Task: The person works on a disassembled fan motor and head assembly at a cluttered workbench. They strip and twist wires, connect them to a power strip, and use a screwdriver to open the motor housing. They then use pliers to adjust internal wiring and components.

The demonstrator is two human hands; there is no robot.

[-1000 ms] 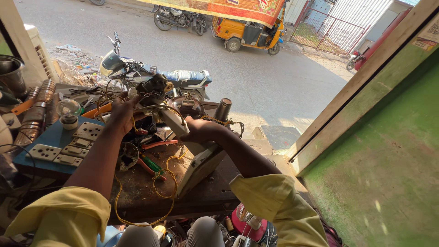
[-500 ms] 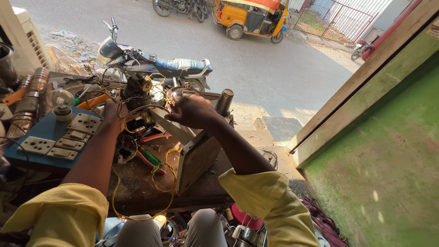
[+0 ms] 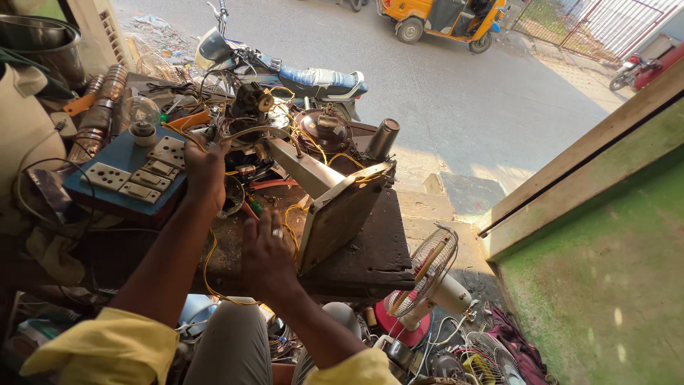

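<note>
My left hand (image 3: 205, 171) reaches forward over the cluttered workbench (image 3: 370, 257) and rests on a tangle of wires and a dark fan motor (image 3: 251, 107). My right hand (image 3: 268, 254), with a ring on one finger, hangs nearer to me, fingers loosely curled beside yellow wires (image 3: 291, 222); I cannot tell whether it pinches one. A grey fan stand base (image 3: 335, 214) lies tilted on the bench just right of that hand, its neck running up to the motor. A round brown motor cover (image 3: 322, 130) sits behind it.
A blue board with several white switches and sockets (image 3: 132, 177) lies at the left. Steel pots (image 3: 43, 43) stand at far left. Small table fans (image 3: 427, 274) stand on the floor below the bench. A motorcycle (image 3: 285, 68) and the street lie beyond; a green wall (image 3: 605, 285) is at the right.
My right hand has pulled back from the motor toward me and now hangs low by the yellow wires. My left hand stays forward on the wiring. The view has tilted down.
</note>
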